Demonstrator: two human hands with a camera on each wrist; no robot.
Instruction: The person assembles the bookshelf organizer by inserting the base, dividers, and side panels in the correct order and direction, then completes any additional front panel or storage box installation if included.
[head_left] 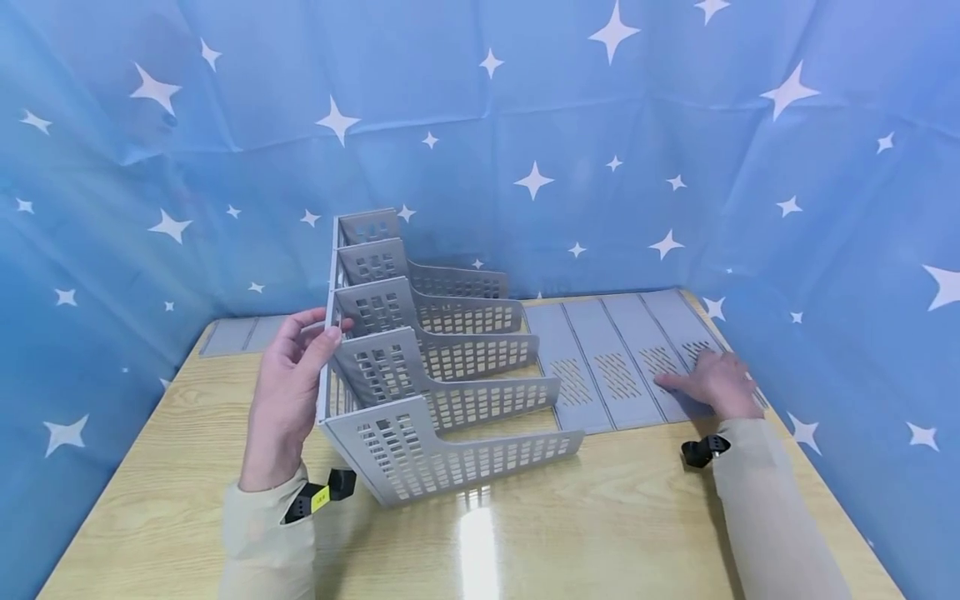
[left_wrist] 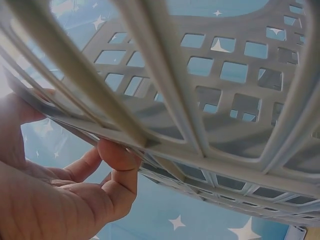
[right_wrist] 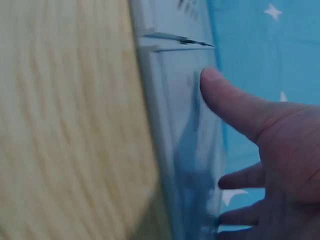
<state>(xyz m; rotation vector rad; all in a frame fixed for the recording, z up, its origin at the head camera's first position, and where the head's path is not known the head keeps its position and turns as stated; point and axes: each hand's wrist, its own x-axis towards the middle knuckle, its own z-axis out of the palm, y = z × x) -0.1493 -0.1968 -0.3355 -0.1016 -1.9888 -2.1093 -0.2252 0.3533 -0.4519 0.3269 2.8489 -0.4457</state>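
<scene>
A grey plastic file organizer [head_left: 491,450], its upright dividers pierced with square holes, stands tilted at the middle of the table. My left hand [head_left: 296,375] grips its tall slatted back edge between thumb and fingers. The left wrist view shows the curled fingers of that hand [left_wrist: 75,185] at a rail of the lattice [left_wrist: 235,175]. At the right, several flat grey panels [head_left: 626,321] with slanted slots lie joined side by side. My right hand [head_left: 720,383] is over the rightmost panel, thumb stretched out and fingers spread, as the right wrist view shows [right_wrist: 290,150].
Another flat grey piece [head_left: 258,332] lies at the back left of the wooden table [head_left: 172,467]. A blue curtain with white stars [head_left: 450,108] hangs close along the table's back and sides. The front of the organizer reaches to the edge of the flat panels.
</scene>
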